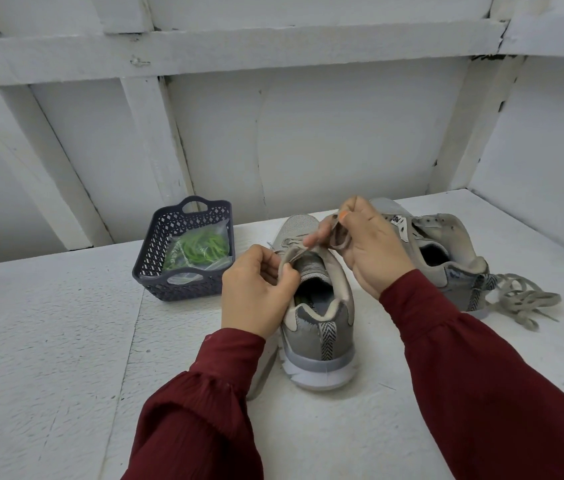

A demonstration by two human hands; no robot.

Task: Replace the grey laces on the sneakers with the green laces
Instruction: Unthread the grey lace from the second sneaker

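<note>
A grey sneaker (318, 327) stands heel toward me at the centre of the white table. My left hand (256, 292) pinches its grey lace at the left side of the tongue. My right hand (367, 244) holds a loop of the same grey lace (337, 237) lifted above the eyelets. A second grey sneaker (446, 251) lies to the right, without a lace in its eyelets. A loose grey lace (523, 299) lies bunched behind its heel. Green laces (200, 249) sit in a clear bag inside a dark basket (155, 271) at the left.
The white table (48, 341) ends at a white panelled wall (308, 133) just behind the shoes. My dark red sleeves (464, 358) cover both forearms over the near part of the table.
</note>
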